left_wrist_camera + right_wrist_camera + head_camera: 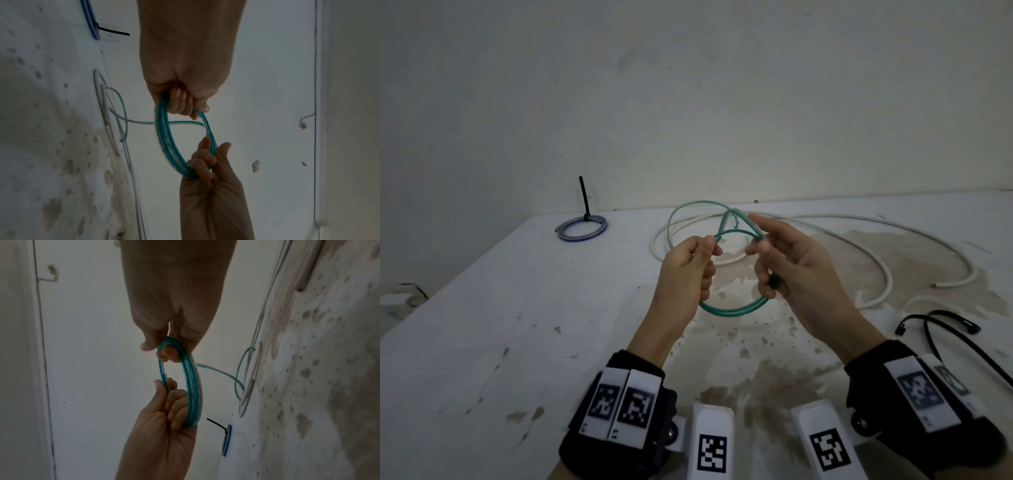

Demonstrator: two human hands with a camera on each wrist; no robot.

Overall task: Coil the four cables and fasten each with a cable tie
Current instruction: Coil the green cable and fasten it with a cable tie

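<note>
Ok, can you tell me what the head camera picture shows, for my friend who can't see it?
Two bare hands, the left hand and right hand, hold a half-wound coil of thin green cable above a stained white table. Behind lie a loose white cable and a blue coil already fastened with a black tie; spare black cable ties lie at the right.

Head view looking down over table (482, 342), wrist views close along fingers, all sharing green coil (732, 310)

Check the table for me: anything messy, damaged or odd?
Yes: brownish stains blotch the white table under the hands. The tied blue coil's cable tie tail sticks straight up, untrimmed. White cable sprawls loose.
</note>
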